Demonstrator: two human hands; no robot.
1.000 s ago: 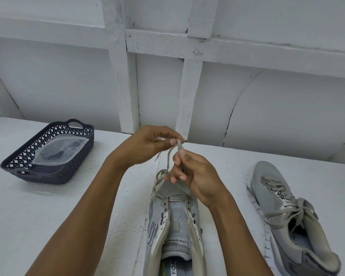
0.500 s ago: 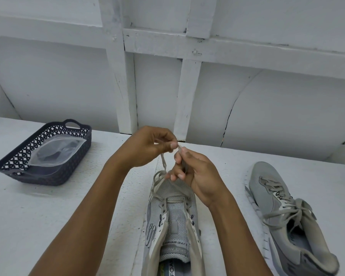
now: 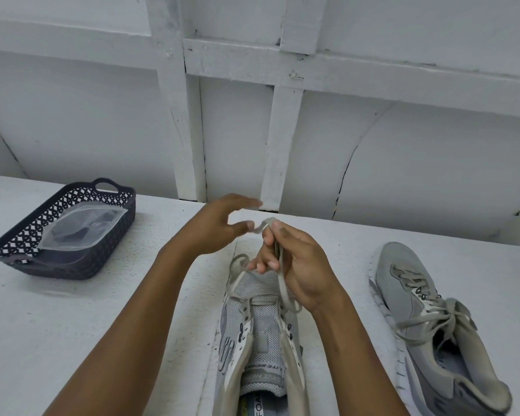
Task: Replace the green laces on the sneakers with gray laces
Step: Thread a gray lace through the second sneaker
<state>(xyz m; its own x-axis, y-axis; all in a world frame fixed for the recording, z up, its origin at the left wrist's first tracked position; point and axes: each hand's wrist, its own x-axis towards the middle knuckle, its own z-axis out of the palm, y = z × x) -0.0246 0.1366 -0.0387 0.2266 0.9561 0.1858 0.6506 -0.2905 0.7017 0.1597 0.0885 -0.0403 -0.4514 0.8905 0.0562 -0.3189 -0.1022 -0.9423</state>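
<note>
A gray sneaker point(image 3: 260, 340) lies in front of me with its toe pointing away and its tongue exposed. A gray lace point(image 3: 282, 283) runs through its front eyelets. My right hand point(image 3: 294, 262) grips both lace strands above the toe, and the lace tips stick up past my fingers. My left hand point(image 3: 222, 226) hovers just left of those tips, fingers spread, blurred by motion, holding nothing. A second gray sneaker point(image 3: 433, 331) lies to the right, fully laced in gray with a tied bow.
A dark woven basket point(image 3: 15, 250) sits at the left on the white surface, holding a clear plastic bag point(image 3: 81, 229) with something dark inside. A white panelled wall rises behind the surface.
My left hand has let go of the lace end and opened, moving slightly left. My right hand now holds both strands together.
</note>
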